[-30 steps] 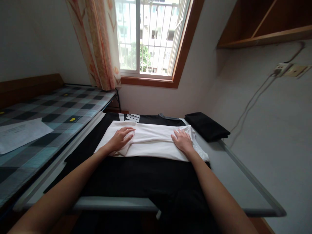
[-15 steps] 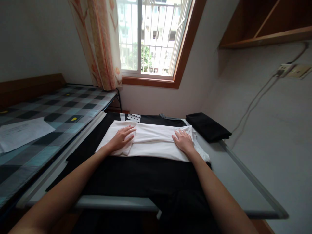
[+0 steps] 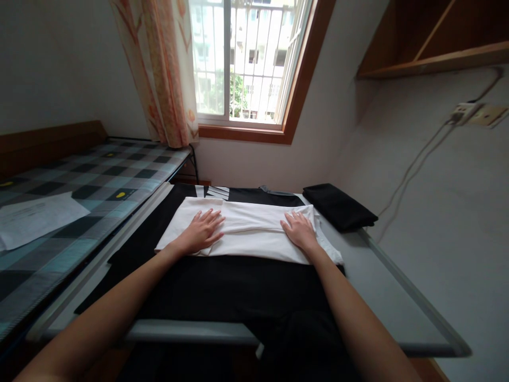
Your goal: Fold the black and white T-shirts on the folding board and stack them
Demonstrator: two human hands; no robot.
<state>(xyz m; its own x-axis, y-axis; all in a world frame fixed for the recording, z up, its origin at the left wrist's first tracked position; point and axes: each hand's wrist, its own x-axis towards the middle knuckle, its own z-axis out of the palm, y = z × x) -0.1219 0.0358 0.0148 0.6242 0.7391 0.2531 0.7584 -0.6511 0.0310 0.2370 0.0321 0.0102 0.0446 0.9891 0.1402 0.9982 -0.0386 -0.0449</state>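
A white garment, folded into a long strip, lies across a black garment spread over the table. My left hand rests flat on the white cloth's left part, fingers spread, where a folded flap shows. On the right part of the same cloth lies my right hand, palm down with fingers apart. Neither hand grips anything. White stripes mark the black garment's far left edge, and part of it hangs over the table's near edge.
A folded black cloth sits at the table's far right. To the left stands a bed with a checked mattress and a sheet of paper. Cables run down the right wall from a socket. A wooden shelf juts out above.
My left hand has slid slightly to the right and nearer to me over the white cloth. My right hand has stayed in place.
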